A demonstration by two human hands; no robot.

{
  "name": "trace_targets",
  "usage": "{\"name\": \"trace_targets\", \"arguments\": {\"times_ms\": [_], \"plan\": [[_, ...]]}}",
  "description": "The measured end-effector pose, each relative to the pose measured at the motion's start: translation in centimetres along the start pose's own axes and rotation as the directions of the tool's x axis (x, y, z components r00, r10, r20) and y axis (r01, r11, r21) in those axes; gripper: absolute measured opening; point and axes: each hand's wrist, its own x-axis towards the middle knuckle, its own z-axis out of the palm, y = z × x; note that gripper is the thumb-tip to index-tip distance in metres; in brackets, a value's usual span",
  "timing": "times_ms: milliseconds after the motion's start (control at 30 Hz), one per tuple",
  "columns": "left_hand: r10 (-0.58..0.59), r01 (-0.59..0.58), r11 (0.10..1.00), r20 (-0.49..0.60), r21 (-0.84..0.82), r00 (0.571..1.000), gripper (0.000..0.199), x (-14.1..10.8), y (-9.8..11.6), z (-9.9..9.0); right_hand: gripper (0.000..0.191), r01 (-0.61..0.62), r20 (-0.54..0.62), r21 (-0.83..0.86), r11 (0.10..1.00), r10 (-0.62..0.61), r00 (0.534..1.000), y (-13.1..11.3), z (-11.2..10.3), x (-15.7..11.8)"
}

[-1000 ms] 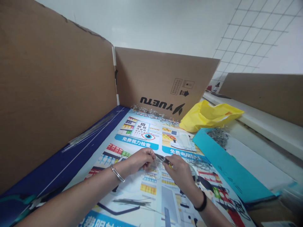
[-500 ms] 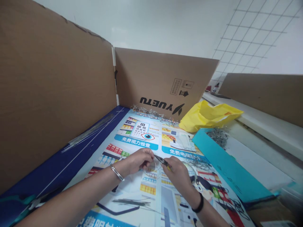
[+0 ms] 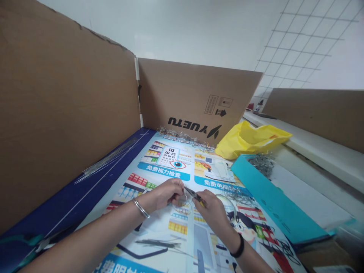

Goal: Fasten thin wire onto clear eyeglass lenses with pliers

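My left hand (image 3: 170,192) is closed, pinching a thin wire (image 3: 186,204) that curls in a loose loop below the fingers. My right hand (image 3: 212,206) is wrapped round a pair of pliers (image 3: 194,195) with dark jaws and yellow on the handles. The jaw tips point left and meet the work at my left fingertips; exactly what they grip is too small to tell. Under both hands lies a printed poster sheet (image 3: 133,189). A bunch of straight wires (image 3: 159,243) rests on it nearer to me, and a tangle of wire pieces (image 3: 237,195) lies right of my right hand.
Cardboard panels (image 3: 199,91) stand at the back and left. To the right are a yellow bag (image 3: 250,138) and a turquoise box (image 3: 273,204) with a wire heap (image 3: 261,165). Long wires (image 3: 106,161) lie along the left; blue-green handled scissors (image 3: 28,242) sit lower left.
Both hands stay almost in the same place. My right hand and the pliers have shifted very slightly; the wire loop has changed shape a little.
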Motion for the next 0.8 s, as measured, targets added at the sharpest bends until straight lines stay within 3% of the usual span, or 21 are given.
{"name": "trace_targets", "arguments": {"times_ms": [467, 667, 800], "plan": [[0.009, -0.008, 0.983, -0.005, 0.184, 1.000, 0.013, -0.5, 0.8, 0.5, 0.019, -0.022, 0.001, 0.079, 0.997, 0.022, 1.000, 0.2, 0.0, 0.1], [0.096, -0.066, 0.926, -0.064, 0.371, 0.993, 0.013, -0.6, 0.7, 0.3, 0.018, -0.039, 0.029, 0.116, 0.993, 0.036, 0.999, 0.3, -0.3, 0.3], [0.129, -0.083, 0.913, -0.091, 0.399, 0.987, 0.011, -0.3, 0.4, 0.0, 0.016, -0.056, 0.023, 0.173, 0.983, 0.052, 0.998, 0.4, -0.8, 0.4]]}}
